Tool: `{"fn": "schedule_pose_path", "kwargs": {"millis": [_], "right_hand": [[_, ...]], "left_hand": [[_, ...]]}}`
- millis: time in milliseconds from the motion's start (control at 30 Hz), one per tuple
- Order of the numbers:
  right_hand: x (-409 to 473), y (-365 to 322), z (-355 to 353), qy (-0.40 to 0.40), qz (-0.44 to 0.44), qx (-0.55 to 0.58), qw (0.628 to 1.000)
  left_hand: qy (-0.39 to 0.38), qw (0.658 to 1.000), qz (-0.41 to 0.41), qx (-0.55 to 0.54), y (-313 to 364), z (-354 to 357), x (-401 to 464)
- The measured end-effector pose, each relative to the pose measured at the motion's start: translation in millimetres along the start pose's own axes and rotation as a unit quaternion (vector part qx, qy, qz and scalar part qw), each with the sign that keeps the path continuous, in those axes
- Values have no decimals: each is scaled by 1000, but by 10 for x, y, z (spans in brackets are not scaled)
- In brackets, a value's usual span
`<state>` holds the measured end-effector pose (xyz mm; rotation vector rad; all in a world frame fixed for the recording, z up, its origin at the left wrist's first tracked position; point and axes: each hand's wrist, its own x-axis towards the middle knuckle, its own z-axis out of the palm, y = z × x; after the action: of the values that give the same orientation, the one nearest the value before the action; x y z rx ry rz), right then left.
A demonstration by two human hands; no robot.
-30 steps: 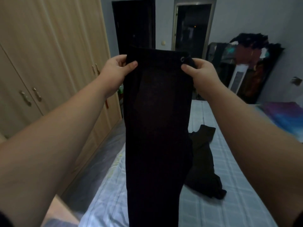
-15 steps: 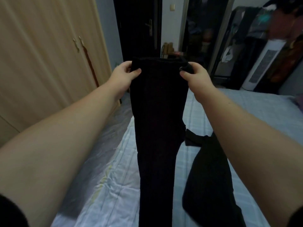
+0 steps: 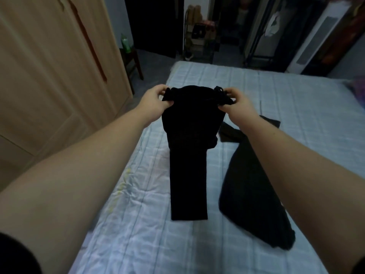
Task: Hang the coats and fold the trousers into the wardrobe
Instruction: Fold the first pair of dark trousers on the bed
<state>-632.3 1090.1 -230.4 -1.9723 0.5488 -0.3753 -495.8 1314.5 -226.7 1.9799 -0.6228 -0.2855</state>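
Trousers (image 3: 187, 165), black, legs flat along the bed (image 3: 296, 99) near its left edge, hems toward the near end, waistband lifted. Left hand (image 3: 154, 99) pinches the waistband's left corner, right hand (image 3: 235, 101) pinches the right corner. Second dark garment (image 3: 250, 190) lies just right of the trousers. Wardrobe (image 3: 49, 76) beyond the bed's left edge, doors closed.

1. The bed (image 3: 296, 107) carries everything here; its cover is pale blue with a checked, quilted pattern, and it has a faint yellowish mark near its left edge.
2. Black trousers (image 3: 188, 175) lie lengthwise along the bed's middle, legs together, hems at the near end, waist at the far end.
3. A second dark garment (image 3: 254, 194) lies crumpled just right of the trousers, running diagonally.
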Motion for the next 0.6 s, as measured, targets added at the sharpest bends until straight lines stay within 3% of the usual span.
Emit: {"fn": "schedule_pose_path", "kwargs": {"millis": [300, 400, 500, 600], "right_hand": [[-732, 31, 18, 6, 47, 13, 999], [-632, 65, -8, -19, 81, 20, 996], [-387, 140, 3, -47, 122, 110, 985], [3, 202, 0, -57, 106, 151, 981]], "left_hand": [[-70, 987, -69, -131, -61, -93, -757], [-79, 981, -92, -149, -63, -39, -656], [-77, 979, -108, -153, -75, 45, -392], [-50, 981, -112, -148, -64, 115, -26]]}}
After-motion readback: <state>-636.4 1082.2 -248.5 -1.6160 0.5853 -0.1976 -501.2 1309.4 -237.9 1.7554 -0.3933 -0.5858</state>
